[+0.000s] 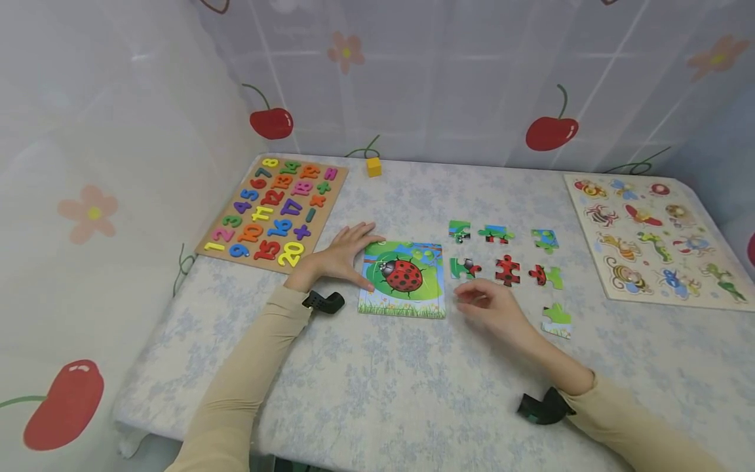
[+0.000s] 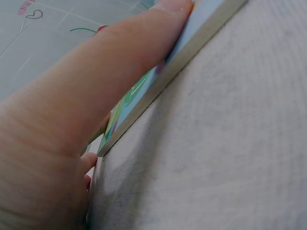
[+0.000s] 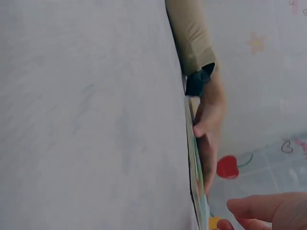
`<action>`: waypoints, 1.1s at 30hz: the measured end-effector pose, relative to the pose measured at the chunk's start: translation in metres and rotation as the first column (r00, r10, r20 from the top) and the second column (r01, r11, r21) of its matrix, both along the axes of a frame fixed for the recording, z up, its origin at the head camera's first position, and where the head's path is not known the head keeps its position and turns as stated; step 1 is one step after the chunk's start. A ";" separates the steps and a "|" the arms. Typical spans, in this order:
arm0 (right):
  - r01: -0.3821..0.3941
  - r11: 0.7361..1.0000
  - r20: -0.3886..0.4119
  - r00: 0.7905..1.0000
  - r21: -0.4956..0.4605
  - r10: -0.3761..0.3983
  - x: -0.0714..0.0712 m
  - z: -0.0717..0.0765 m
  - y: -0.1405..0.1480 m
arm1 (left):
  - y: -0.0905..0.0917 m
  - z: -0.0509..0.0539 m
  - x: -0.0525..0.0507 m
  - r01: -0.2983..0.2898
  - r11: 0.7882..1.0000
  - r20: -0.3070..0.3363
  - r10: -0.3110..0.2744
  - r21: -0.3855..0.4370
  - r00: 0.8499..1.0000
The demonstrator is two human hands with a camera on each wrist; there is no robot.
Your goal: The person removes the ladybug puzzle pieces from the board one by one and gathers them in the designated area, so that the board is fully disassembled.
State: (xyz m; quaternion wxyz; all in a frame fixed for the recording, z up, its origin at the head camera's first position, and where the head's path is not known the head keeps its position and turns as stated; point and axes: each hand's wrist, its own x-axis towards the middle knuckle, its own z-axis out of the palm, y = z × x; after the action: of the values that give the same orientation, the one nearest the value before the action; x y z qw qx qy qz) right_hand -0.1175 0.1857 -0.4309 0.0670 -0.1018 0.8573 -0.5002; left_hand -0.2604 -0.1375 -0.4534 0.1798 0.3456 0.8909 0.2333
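A square ladybug puzzle board [image 1: 403, 278] lies flat on the table. At its left side my left hand [image 1: 342, 257] is spread, the thumb resting on the board's left margin and the fingers reaching to its upper left corner. The left wrist view shows the thumb [image 2: 129, 52] over the board's edge [image 2: 158, 88]. Just off the right edge hovers my right hand [image 1: 489, 305], fingers loosely bent and nothing held. Loose jigsaw pieces lie beyond it, among them a red spotted piece [image 1: 507, 270] and a green-and-white piece [image 1: 556, 320].
A number board [image 1: 274, 213] with colourful digits sits at the back left. To the right is an insect picture board [image 1: 660, 239]. A small yellow block [image 1: 374, 167] stands near the table's back edge. A patterned cloth [image 1: 377, 387] covers the table.
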 end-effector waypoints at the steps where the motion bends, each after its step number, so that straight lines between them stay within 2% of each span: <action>1: -0.022 0.999 -0.004 1.000 -0.027 0.022 -0.002 -0.001 -0.008 | 0.000 0.000 0.000 0.001 1.000 -0.001 -0.001 0.001 1.000; 6: -0.099 0.994 -0.057 0.994 -0.055 0.096 -0.011 -0.007 -0.042 | 0.001 -0.001 0.000 0.002 1.000 -0.007 -0.002 0.001 1.000; 12: -0.121 0.992 -0.116 0.985 0.033 0.124 -0.016 -0.014 -0.063 | 0.002 -0.001 0.000 -0.009 1.000 -0.016 0.008 -0.017 1.000; 27: -0.102 0.991 -0.114 0.987 0.083 0.111 -0.019 -0.011 -0.073 | 0.002 -0.001 0.000 -0.011 1.000 -0.010 0.010 -0.020 1.000; 33: -0.141 0.982 -0.135 0.978 0.127 0.158 -0.023 -0.010 -0.074 | 0.001 -0.001 0.000 -0.005 1.000 -0.010 0.005 -0.014 1.000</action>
State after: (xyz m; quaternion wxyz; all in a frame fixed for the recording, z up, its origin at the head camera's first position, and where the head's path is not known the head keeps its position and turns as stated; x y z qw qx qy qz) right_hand -0.1405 0.1114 -0.4405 0.0481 -0.1979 0.8776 -0.4341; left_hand -0.2601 -0.1363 -0.4543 0.1772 0.3434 0.8942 0.2259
